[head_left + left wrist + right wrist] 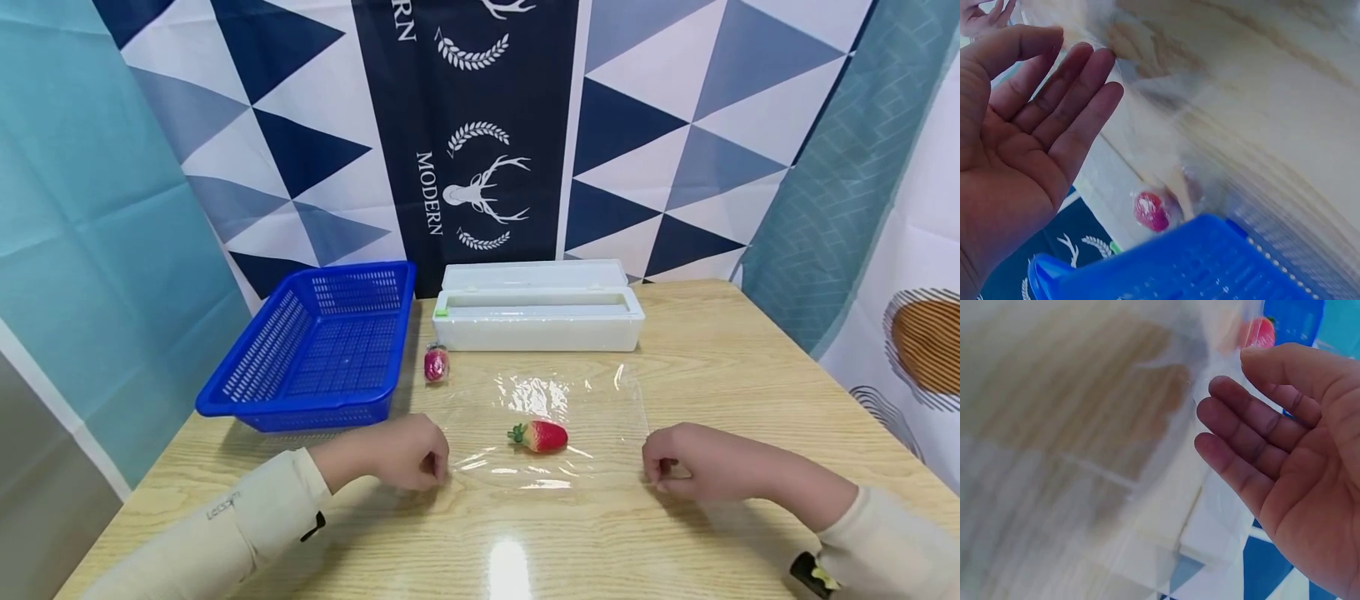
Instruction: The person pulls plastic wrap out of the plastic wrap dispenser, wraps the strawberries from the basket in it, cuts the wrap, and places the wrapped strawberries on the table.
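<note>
A sheet of clear plastic wrap [607,400] lies spread over the table in the head view, creased and shiny. On it rests a red strawberry [546,436], its green leaves pointing left. My left hand [408,454] pinches the sheet's left side between thumb and index finger, the other fingers loosely bent in the left wrist view. At the opposite side, my right hand [693,458] pinches the sheet's right edge the same way. A smaller red fruit wrapped in film [437,365] sits beyond the left hand, apart from the sheet.
A blue plastic basket [330,400] stands at the left, behind my left forearm. At the back is a long white wrap dispenser box [536,333] with its lid raised and a green piece at its left end. Patterned cloth [487,125] hangs behind the wooden table [420,550].
</note>
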`<state>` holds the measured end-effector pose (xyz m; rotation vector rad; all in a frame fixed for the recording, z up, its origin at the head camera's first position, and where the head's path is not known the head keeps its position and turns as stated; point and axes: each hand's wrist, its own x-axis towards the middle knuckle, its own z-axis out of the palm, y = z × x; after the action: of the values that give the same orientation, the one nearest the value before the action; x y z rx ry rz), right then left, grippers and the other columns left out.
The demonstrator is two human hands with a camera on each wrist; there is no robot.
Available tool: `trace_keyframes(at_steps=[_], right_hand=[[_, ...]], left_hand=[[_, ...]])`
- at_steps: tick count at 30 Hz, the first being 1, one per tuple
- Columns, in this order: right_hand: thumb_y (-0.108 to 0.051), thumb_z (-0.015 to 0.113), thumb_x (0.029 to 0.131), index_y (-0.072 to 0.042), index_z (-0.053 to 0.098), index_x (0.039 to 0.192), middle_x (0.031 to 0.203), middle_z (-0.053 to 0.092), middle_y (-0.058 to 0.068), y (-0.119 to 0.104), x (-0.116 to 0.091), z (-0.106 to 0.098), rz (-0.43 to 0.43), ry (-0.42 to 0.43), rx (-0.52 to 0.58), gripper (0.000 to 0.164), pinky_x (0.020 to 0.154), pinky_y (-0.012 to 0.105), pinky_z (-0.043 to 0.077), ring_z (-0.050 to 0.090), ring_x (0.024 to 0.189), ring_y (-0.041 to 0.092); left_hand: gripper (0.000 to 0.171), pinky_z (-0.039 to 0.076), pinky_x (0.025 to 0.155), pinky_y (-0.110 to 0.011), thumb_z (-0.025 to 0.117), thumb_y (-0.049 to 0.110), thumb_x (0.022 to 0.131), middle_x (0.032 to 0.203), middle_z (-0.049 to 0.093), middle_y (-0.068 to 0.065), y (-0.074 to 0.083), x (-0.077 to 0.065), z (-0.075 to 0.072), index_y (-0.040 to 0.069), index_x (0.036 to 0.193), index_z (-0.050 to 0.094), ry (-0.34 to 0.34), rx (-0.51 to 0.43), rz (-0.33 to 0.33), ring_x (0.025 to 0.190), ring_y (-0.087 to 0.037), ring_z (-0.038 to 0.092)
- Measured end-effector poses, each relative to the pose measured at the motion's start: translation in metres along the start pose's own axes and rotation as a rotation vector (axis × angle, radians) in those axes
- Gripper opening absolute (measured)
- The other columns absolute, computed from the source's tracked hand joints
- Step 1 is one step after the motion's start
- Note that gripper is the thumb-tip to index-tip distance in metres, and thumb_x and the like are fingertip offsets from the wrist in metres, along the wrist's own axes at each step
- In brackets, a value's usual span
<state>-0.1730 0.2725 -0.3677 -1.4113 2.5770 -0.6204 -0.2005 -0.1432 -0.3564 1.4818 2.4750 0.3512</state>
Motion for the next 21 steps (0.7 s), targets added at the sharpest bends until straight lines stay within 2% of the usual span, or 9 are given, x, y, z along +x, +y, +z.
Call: trace_keyframes(at_steps=[4, 9, 13, 16, 21], right_hand=[[0.001, 0.067, 0.086, -0.023, 0.058, 0.081, 0.079, 0.055, -0.020, 0.002, -0.002, -0.008, 0.057, 0.034, 0.055, 0.026, 0.061, 0.023, 0.050, 0.053, 0.073, -0.003], [-0.004, 0.069, 0.088, -0.020, 0.061, 0.084, 0.075, 0.057, -0.018, 0.006, -0.003, -0.016, 0.061, 0.114, 0.139, 0.019, 0.056, 0.021, 0.047, 0.053, 0.067, -0.002], [-0.010, 0.068, 0.091, -0.016, 0.062, 0.088, 0.075, 0.059, -0.012, 0.012, -0.003, -0.020, 0.127, 0.153, 0.237, 0.009, 0.055, 0.023, 0.046, 0.052, 0.065, 0.002], [-0.008, 0.065, 0.093, -0.012, 0.060, 0.090, 0.073, 0.060, -0.007, 0.018, -0.003, -0.021, 0.164, 0.169, 0.294, 0.007, 0.054, 0.024, 0.045, 0.052, 0.064, 0.004], [0.000, 0.059, 0.094, -0.004, 0.059, 0.090, 0.072, 0.061, 0.002, 0.027, 0.001, -0.019, 0.231, 0.168, 0.409, 0.006, 0.053, 0.027, 0.046, 0.054, 0.062, 0.011]], left_hand=[[0.015, 0.046, 0.058, -0.013, 0.068, -0.002, 0.075, 0.066, 0.060, 0.014, -0.007, -0.001, -0.003, 0.012, 0.070, 0.068, 0.059, -0.068, -0.019, 0.060, 0.006, 0.049], [0.014, 0.048, 0.054, -0.017, 0.067, -0.002, 0.072, 0.063, 0.058, 0.013, -0.015, -0.001, -0.005, 0.012, 0.068, 0.065, 0.194, -0.151, -0.040, 0.058, 0.004, 0.050], [0.014, 0.051, 0.057, -0.021, 0.066, 0.000, 0.073, 0.065, 0.060, 0.012, -0.017, 0.000, -0.003, 0.013, 0.069, 0.065, 0.311, -0.238, -0.131, 0.061, 0.000, 0.054], [0.013, 0.050, 0.057, -0.021, 0.065, 0.001, 0.074, 0.067, 0.059, 0.011, -0.018, 0.004, 0.005, 0.013, 0.070, 0.063, 0.382, -0.273, -0.196, 0.062, -0.001, 0.054], [0.011, 0.041, 0.052, -0.020, 0.062, 0.002, 0.076, 0.064, 0.059, 0.007, -0.019, 0.010, 0.018, 0.009, 0.068, 0.057, 0.442, -0.384, -0.306, 0.059, -0.003, 0.051]])
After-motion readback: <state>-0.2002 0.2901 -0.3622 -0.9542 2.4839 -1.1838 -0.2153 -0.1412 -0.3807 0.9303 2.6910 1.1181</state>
